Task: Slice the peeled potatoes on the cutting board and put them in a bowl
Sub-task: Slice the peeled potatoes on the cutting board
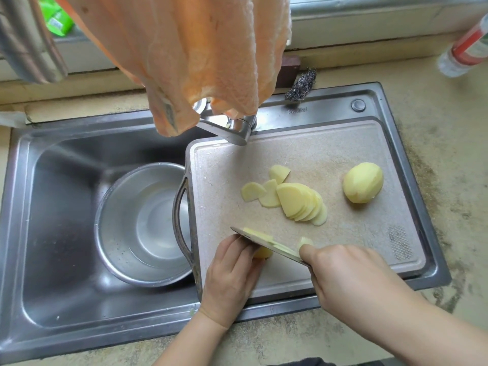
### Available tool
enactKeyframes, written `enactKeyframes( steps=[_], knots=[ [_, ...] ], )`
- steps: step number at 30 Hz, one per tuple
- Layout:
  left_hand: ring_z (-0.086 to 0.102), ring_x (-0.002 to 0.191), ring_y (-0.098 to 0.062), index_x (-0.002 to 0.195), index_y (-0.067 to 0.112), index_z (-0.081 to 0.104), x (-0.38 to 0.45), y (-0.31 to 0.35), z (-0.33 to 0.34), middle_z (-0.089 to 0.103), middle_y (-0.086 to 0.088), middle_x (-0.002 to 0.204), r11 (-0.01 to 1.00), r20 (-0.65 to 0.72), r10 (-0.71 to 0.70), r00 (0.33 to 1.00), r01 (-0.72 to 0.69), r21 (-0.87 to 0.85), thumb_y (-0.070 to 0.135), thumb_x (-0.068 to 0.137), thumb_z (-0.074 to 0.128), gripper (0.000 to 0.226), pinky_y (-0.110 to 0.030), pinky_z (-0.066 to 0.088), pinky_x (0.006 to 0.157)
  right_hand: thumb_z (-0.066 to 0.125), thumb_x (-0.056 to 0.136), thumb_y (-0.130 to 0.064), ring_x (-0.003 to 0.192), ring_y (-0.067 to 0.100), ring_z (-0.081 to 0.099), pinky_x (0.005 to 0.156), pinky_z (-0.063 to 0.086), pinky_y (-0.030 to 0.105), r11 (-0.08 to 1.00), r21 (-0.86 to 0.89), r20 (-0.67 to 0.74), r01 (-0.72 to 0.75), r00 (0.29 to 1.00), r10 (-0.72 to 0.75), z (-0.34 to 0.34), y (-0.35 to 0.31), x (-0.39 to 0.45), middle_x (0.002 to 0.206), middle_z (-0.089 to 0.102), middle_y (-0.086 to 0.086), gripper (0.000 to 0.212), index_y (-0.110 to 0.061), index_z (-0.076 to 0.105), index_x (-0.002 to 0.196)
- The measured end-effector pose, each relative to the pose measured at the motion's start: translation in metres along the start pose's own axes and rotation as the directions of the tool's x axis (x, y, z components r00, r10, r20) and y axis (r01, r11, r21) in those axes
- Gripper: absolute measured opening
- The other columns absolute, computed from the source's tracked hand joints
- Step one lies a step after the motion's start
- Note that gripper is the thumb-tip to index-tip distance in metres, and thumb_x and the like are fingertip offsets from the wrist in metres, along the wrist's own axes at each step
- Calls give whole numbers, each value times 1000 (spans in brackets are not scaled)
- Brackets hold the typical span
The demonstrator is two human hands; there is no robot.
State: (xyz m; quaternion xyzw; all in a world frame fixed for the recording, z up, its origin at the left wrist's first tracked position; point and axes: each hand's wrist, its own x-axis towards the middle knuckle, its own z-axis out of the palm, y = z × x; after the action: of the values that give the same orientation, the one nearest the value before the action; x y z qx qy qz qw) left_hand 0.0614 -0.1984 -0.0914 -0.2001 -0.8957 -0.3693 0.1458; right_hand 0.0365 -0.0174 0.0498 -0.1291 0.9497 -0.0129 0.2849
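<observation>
Presently the right hand (pixel 348 273) grips the knife (pixel 266 245); the left hand (pixel 232 270) pinches the potato piece (pixel 262 252). Fingertips sit against the blade: a slip risks a cut.

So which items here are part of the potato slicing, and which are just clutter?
In use: knife, potato piece under left hand, right hand, slices, whole peeled potato, cutting board, bowl.
Lying about: orange cloth, steel scourer, bottle.

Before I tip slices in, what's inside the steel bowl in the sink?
The steel bowl seems to hold only clear water; no potato slices are visible in it. Its right edge is hidden under the cutting board, so that part cannot be seen.
</observation>
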Motion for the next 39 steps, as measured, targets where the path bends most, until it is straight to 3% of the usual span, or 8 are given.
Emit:
enactKeyframes(
  steps=[3,11,17,22,26,29,36,39],
  knots=[
    [54,104,-26,105,6,62,0,0,0,55,-4,110,1000,1,4,1000,-4,1,14,86,68,21,-26,41,101,43,83,-12,47,17,24,43,11,29,1000,14,-3,23,1000,-23,1,0,8,55,28,-3,18,-24,30,78],
    [52,92,-26,95,6,62,0,2,-1,51,-4,98,999,-7,0,1000,0,38,17,90,61,11,-28,43,91,41,80,-8,78,33,61,44,18,32,994,25,-10,102,995,-102,16,-13,39,82,61,3,18,-21,42,92],
    [54,98,-23,108,10,58,-1,2,-1,56,-3,107,1000,-39,24,999,-23,20,13,84,71,27,-26,44,97,46,85,-22,84,36,57,69,49,37,917,397,5,-37,999,38,2,-4,57,82,63,10,12,-18,57,89],
    [58,95,-27,105,6,61,-3,1,1,64,-10,99,999,-64,13,998,-11,32,13,84,73,26,-29,46,93,43,84,-21,54,29,34,44,14,34,995,87,-67,41,997,-35,-4,-5,6,55,33,0,20,-23,28,71],
    [58,98,-26,103,1,66,-2,2,1,66,-13,100,999,-61,13,998,-10,50,10,79,76,27,-30,48,94,40,87,-21,78,30,58,52,21,37,1000,-11,13,-9,1000,9,2,-4,-14,71,54,3,14,-24,28,79],
    [56,99,-25,107,4,61,0,2,-1,62,-10,104,999,-66,20,998,-17,44,12,83,72,27,-26,45,98,40,85,-17,79,29,60,43,11,31,999,-40,29,-10,1000,11,2,-4,-15,59,32,0,15,-25,28,82],
    [57,93,-28,98,-1,68,-1,1,0,67,-12,96,999,-41,7,999,-6,47,12,83,72,20,-28,46,93,42,84,-12,47,22,25,43,9,30,998,-48,1,45,999,-45,3,-2,4,55,27,-2,20,-25,27,79],
    [56,90,-28,91,0,69,-1,1,-1,64,-11,93,999,-28,-6,1000,8,53,12,84,72,15,-30,48,86,43,83,-12,51,24,30,43,9,29,997,-29,5,71,997,-71,6,-4,15,56,27,-3,21,-25,26,79]
  ],
)
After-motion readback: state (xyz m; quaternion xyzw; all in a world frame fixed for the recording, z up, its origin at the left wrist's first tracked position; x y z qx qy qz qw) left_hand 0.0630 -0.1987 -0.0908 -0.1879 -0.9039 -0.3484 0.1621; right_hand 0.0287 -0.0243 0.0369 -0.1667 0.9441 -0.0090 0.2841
